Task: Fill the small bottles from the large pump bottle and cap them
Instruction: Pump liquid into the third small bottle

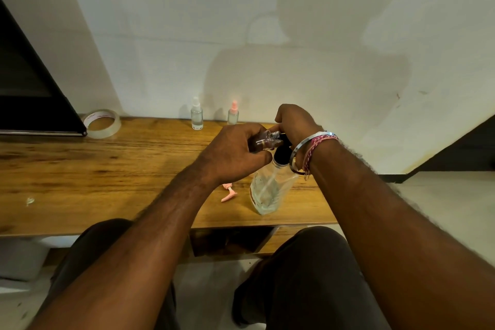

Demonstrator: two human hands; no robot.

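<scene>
A large clear pump bottle (270, 187) with a black pump head stands near the front edge of the wooden table (107, 169). My left hand (230, 154) grips a small clear bottle (265, 140), tilted with its open neck against the pump's spout. My right hand (294, 122) lies on top of the black pump head, fingers curled over it. A pink cap with its tube (229, 193) lies on the table just left of the large bottle. Two small capped bottles stand at the wall, one with a clear top (197, 115) and one with a pink top (233, 114).
A roll of clear tape (101, 123) lies at the back left beside a dark screen (29, 83). A small scrap (30, 201) sits on the table's left part. The wall runs close behind the table. My knees are below the front edge.
</scene>
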